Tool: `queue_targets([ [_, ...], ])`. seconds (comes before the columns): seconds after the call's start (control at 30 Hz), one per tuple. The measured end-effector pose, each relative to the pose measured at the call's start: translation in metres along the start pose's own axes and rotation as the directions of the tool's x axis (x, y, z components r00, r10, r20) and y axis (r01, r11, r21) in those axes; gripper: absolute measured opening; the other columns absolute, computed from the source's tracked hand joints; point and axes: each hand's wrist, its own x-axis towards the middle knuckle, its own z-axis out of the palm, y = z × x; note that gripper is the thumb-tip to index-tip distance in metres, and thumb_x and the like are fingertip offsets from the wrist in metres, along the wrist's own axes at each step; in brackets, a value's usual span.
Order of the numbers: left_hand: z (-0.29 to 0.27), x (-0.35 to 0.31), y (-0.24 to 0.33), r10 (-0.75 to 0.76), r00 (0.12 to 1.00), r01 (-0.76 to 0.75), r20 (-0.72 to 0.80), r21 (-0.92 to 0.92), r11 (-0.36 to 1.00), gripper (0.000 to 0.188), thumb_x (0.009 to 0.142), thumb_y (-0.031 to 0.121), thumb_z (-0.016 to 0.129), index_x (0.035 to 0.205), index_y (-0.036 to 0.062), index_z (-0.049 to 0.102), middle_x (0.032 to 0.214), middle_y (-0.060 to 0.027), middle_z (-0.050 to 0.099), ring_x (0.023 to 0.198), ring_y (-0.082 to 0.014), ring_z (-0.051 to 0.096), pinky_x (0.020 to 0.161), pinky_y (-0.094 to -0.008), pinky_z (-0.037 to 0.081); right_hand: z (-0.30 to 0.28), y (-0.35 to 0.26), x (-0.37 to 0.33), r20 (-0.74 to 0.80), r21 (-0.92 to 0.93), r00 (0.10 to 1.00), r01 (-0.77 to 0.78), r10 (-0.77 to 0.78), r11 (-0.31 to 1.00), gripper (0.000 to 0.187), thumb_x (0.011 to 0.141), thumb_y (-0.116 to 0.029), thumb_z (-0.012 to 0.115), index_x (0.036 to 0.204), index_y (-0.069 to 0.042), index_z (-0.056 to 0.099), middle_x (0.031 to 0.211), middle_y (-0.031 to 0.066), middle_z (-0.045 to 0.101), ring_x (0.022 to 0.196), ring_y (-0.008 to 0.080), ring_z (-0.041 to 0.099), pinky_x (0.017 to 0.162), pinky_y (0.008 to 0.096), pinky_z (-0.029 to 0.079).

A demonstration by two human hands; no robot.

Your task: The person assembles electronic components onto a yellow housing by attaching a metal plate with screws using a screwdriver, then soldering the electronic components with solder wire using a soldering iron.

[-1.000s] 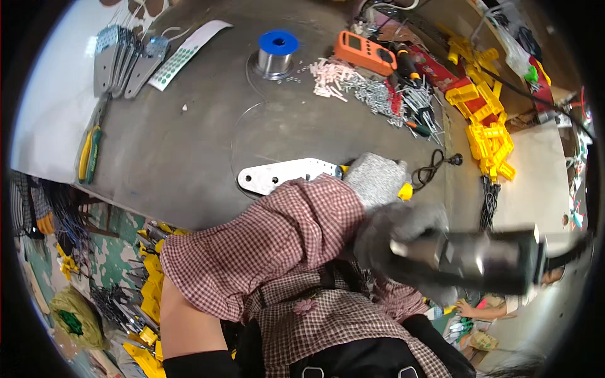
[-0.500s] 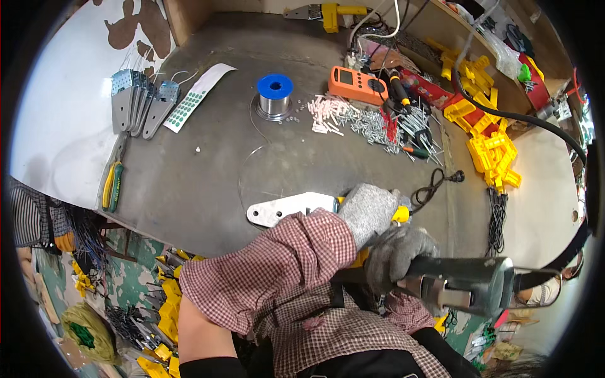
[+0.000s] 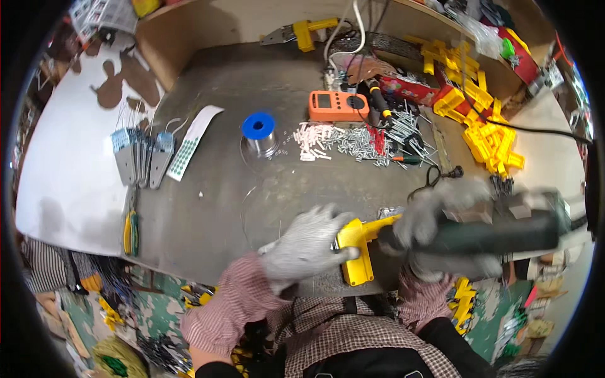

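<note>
My left hand (image 3: 305, 246), in a grey glove, grips the left end of a yellow pistol-shaped pipe welder (image 3: 358, 258), with thumb and fingers either side. The hand hides the welder's metal plate. The yellow handle (image 3: 382, 223) points right, toward my right hand. My gloved right hand (image 3: 432, 220), smeared by motion, is wrapped round a dark green power tool (image 3: 504, 234). The tool's dark front end lies close to the yellow housing; whether they touch I cannot tell.
Behind stand a solder spool (image 3: 259, 135), an orange multimeter (image 3: 338, 106) and piles of screws (image 3: 362, 143). Yellow plastic housings (image 3: 495, 148) heap at the right. Metal plates (image 3: 142, 157) and pliers (image 3: 131, 233) lie left. A black cable (image 3: 535, 129) hangs across the right.
My left hand has moved left and down onto the plate end, uncovering the yellow housing. My right hand and the green tool have shifted right and up. The view has tilted slightly.
</note>
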Motion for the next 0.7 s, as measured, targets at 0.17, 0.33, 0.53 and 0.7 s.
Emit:
queue_targets([
  [0.17, 0.004, -0.011, -0.033, 0.064, 0.998, -0.066, -0.016, -0.241, 0.968, 0.070, 0.084, 0.054, 0.067, 0.133, 0.0051, 0.054, 0.129, -0.0216, 0.052, 0.119, -0.0374, 0.054, 0.099, -0.0469, 0.045, -0.007, 0.033, 0.010, -0.109, 0.120, 0.970, -0.204, 0.218, 0.971, 0.065, 0.079, -0.040, 0.080, 0.125, -0.005, 0.052, 0.113, 0.0134, 0.058, 0.093, 0.0180, 0.061, 0.077, 0.0335, 0.054],
  [0.33, -0.004, -0.004, -0.023, -0.129, 0.973, 0.196, 0.194, -0.386, 0.901, 0.071, 0.082, 0.037, 0.076, 0.136, 0.0012, 0.048, 0.135, -0.0215, 0.049, 0.125, -0.0399, 0.049, 0.107, -0.0416, 0.040, -0.031, 0.044, 0.014, 0.241, 0.091, 0.890, -0.417, 0.386, 0.905, 0.050, 0.081, -0.039, 0.078, 0.100, -0.002, 0.052, 0.081, 0.0116, 0.058, 0.068, 0.0224, 0.060, 0.062, 0.0334, 0.050],
  [0.53, -0.014, -0.010, -0.022, 0.000, 0.999, 0.026, 0.039, -0.658, 0.753, 0.084, 0.080, 0.025, 0.078, 0.144, -0.0019, 0.031, 0.133, -0.0190, 0.050, 0.126, -0.0307, 0.049, 0.109, -0.0387, 0.038, -0.032, 0.046, 0.004, -0.039, -0.264, 0.802, -0.583, 0.596, 0.768, 0.044, 0.077, -0.033, 0.081, 0.093, -0.001, 0.057, 0.082, 0.0092, 0.060, 0.073, 0.0215, 0.062, 0.065, 0.0324, 0.054],
  [0.7, 0.004, -0.017, -0.026, 0.003, 1.000, 0.005, 0.016, -0.494, 0.869, 0.057, 0.078, 0.020, 0.078, 0.125, 0.0002, 0.052, 0.125, -0.0210, 0.054, 0.115, -0.0374, 0.054, 0.098, -0.0429, 0.046, 0.005, 0.047, 0.003, -0.172, -0.152, 0.924, -0.367, 0.342, 0.918, 0.083, 0.072, -0.026, 0.085, 0.139, -0.003, 0.042, 0.138, 0.0132, 0.048, 0.121, 0.0233, 0.052, 0.096, 0.0387, 0.049],
])
